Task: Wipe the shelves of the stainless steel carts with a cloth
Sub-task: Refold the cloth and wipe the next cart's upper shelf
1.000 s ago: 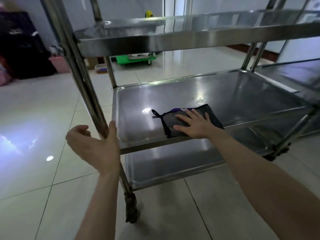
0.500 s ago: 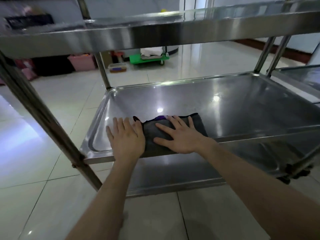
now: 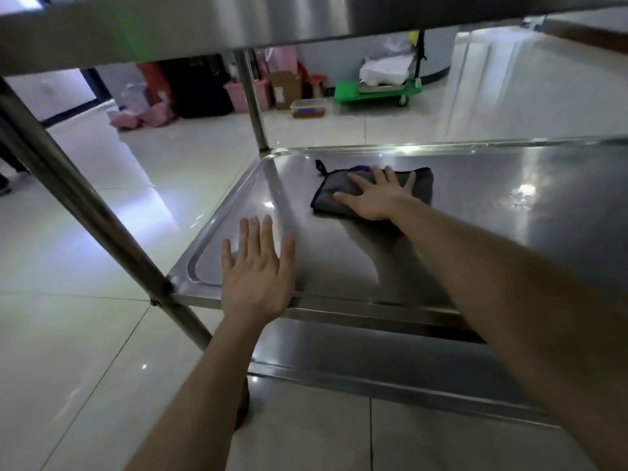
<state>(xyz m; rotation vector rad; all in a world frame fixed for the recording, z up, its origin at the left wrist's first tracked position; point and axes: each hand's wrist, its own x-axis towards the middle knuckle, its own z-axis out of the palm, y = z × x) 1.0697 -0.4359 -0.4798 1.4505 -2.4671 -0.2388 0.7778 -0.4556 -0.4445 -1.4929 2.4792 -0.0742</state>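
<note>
Since half a second ago the right hand [image 3: 375,200] has slid the cloth [image 3: 423,186] away from the front edge of the middle shelf [image 3: 509,239] and up toward its back rim, and the left hand [image 3: 258,277] has come off the cloth, so the two hands now sit well apart. The cloth, dark grey with a dark blue border and a small loop at its upper left corner, lies folded flat on the middle shelf just right of the frame's centre, close to the back rim and near the back left corner. The right hand lies palm down on top of it, fingers straight and spread, pressing rather than gripping. The left hand rests flat on the bare steel near the front left corner of the same shelf, in the lower middle of the frame, fingers straight and close together, holding nothing, with its heel over the front lip. The top shelf [image 3: 238,18] fills the upper edge of the frame, and the bottom shelf [image 3: 407,365] shows beneath the forearms. A front post [image 3: 85,205] slants across the left side. On the tiled floor [image 3: 68,334] behind, at upper centre, stand a green trolley [image 3: 373,91], a cardboard box [image 3: 285,85] and pink bins [image 3: 234,93].
</note>
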